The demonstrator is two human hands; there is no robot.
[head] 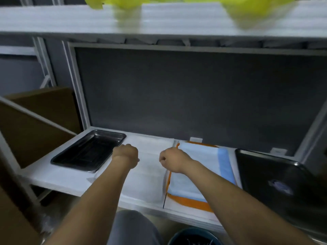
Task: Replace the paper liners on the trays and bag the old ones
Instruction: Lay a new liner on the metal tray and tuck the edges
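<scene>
My left hand [125, 153] and my right hand [170, 159] are both curled into fists over the middle of the white table [58, 175]. Each seems to pinch an edge of a thin white paper liner [150, 175] that spreads from the hands toward me; blur hides the exact grip. An unlined dark metal tray [88, 151] sits just left of my left hand. A second dark metal tray [283, 183] lies at the right. Between them, beside my right hand, rests a stack of blue-and-white liners [200, 165] on orange wrapping.
A yellow-green bag [247, 9] lies on the shelf above. A grey back panel [194, 94] closes the rear of the table. Brown cardboard boxes [35, 124] stand at the left. A dark round bin [194, 236] is below the front edge, near my knee.
</scene>
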